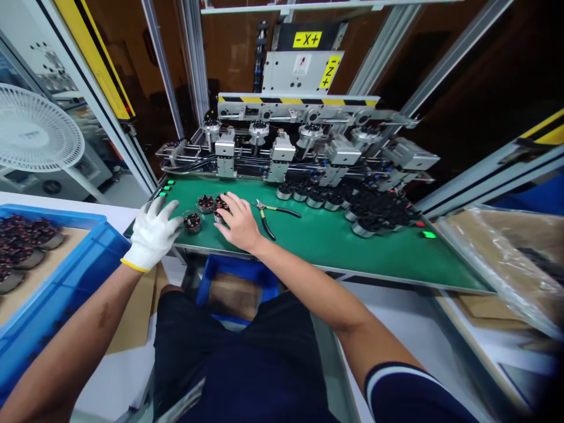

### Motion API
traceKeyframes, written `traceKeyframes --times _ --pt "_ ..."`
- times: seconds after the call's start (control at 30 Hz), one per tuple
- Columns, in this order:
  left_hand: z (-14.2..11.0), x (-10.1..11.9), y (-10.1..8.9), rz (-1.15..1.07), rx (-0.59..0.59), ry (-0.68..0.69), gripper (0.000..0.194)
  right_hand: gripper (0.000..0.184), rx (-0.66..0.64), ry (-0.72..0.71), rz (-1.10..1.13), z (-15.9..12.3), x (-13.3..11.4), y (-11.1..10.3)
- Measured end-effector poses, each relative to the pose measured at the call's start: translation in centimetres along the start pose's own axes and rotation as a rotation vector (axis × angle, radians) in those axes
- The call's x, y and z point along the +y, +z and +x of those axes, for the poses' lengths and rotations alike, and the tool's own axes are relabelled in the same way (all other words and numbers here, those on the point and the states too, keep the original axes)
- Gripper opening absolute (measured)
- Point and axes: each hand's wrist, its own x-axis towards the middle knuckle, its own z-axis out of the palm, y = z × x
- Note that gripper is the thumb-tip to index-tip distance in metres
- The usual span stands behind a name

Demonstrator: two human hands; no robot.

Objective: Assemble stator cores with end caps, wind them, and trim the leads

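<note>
My left hand (154, 232), in a white knitted glove with a yellow cuff, hovers at the left end of the green work surface (317, 244). Its fingers are spread and nothing is in them. Just right of its fingertips stands a round motor stator (192, 222) with copper windings and black tops. My bare right hand (240, 223) curls its thumb and fingers about another stator (218, 217), which they partly hide. Two more stators, one (205, 204) plain to see and one (221, 201) partly covered by the fingers, stand close behind.
Green-and-black-handled cutting pliers (275, 212) lie right of my right hand. Many dark stators (365, 211) crowd the right side. Behind stands a machine with several clamping stations (282, 150). A blue crate (88, 252) of stators is at left, near a white fan (37, 129).
</note>
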Motion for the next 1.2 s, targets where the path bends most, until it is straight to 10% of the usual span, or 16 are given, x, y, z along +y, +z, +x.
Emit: traceKeyframes --times 0.23,0.5,1.2 --pt "-2.5 2.2 0.3 -0.06 0.101 -0.088 0.026 0.021 -0.091 0.265 0.263 -1.3 -4.4 2.4" --pt "-4.1 6.5 2.3 -0.117 0.077 -0.119 0.027 0.02 -0.322 0.44 0.355 3.1 -3.7 5.0" --pt "3.4 -1.8 0.5 -0.239 -0.319 0.113 0.023 0.011 -0.372 0.052 0.057 0.3 -2.3 -1.3"
